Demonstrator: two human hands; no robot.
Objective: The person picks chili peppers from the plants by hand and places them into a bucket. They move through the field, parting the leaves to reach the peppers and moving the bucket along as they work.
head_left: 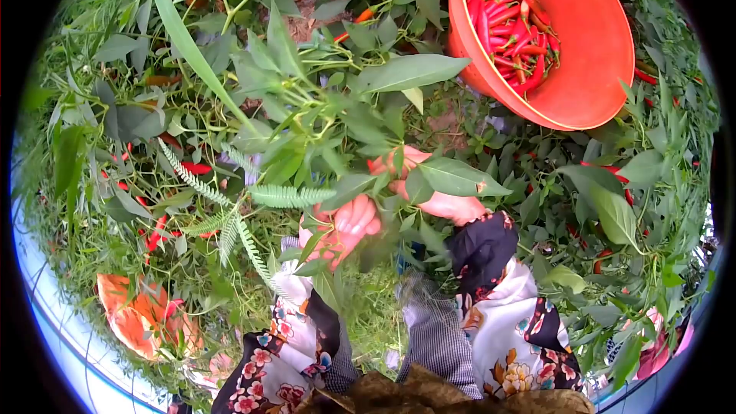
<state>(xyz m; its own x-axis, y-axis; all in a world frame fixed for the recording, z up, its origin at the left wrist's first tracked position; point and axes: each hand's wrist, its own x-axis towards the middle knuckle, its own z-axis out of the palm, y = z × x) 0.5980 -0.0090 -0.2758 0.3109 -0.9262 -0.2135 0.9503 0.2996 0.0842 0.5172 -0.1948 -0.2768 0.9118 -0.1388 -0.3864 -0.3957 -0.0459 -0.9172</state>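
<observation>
Both hands are low among the chili plants, near the middle of the view. My left hand [345,228] has its fingers curled in, and a bit of red shows beside them; what it holds is too hidden to name. My right hand [429,188] reaches in among the leaves with its fingers bent near a red chili [376,165]. A broad leaf [460,176] covers part of this hand, so its grip cannot be made out. Green chili leaves [410,73] hang just above both hands.
An orange bucket [590,46] with many red chilies [514,34] inside stands at the upper right. Fern fronds [291,196] lie left of the hands. An orange object [130,314] is at the lower left. More red chilies [157,231] hang at the left.
</observation>
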